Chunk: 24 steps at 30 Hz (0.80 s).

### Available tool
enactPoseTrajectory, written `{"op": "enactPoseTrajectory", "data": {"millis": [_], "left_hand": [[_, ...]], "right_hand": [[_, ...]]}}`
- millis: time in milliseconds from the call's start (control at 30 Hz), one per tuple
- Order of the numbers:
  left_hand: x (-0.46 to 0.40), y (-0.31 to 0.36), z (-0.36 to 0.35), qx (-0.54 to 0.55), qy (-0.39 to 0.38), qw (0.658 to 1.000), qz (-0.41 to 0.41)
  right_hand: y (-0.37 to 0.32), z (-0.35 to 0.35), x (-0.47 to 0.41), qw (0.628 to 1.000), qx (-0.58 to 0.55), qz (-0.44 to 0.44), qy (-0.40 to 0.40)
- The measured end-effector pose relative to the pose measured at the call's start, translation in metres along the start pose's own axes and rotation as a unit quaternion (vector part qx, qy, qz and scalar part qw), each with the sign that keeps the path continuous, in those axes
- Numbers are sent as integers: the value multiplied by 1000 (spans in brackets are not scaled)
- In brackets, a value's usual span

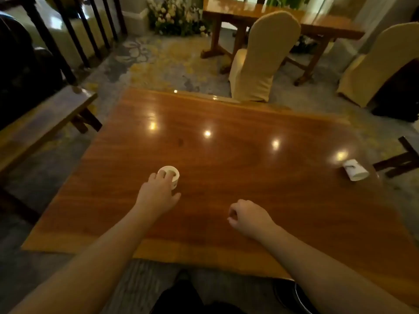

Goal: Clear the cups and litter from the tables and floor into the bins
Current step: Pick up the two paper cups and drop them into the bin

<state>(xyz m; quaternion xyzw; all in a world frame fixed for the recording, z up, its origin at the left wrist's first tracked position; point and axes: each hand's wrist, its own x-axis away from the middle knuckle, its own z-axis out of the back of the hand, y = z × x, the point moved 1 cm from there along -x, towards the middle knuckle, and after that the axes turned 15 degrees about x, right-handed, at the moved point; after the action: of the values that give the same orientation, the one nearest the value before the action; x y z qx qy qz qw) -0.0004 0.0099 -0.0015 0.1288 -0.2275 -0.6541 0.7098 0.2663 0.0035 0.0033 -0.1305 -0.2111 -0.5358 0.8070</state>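
A small white paper cup (169, 172) stands upright on the glossy wooden table (238, 168), left of the middle. My left hand (156, 193) rests on its near side, two fingertips dipping into its mouth and the thumb spread to the right. My right hand (248, 216) hovers over the table's near part, fingers curled loosely with nothing in them. A second white paper cup (355, 170) lies on its side near the table's right edge.
A covered chair (263, 55) stands behind the table's far edge, another (381, 62) at the right. A second wooden table (283, 19) is at the back. A bench (43, 118) and dark railing (68, 32) lie left. A dark round bin rim (292, 295) shows at the bottom.
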Motion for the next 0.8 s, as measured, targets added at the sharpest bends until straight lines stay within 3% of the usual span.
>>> {"op": "enactPoseTrajectory", "data": {"millis": [133,400,633,800], "left_hand": [[-46,-22,-1,20,10,1000,6],[-94,-41,-28,3,-134,991,17],[-100,-30,-37,60,-126,989,40],[-98,2,-45,56,-122,990,32]], "right_hand": [[1,-1,-43,997,-2,-42,-59],[12,-12,-109,988,-14,-112,-106],[27,-33,-124,981,-17,-141,-133],[41,-41,-124,987,-35,-114,-107]]}}
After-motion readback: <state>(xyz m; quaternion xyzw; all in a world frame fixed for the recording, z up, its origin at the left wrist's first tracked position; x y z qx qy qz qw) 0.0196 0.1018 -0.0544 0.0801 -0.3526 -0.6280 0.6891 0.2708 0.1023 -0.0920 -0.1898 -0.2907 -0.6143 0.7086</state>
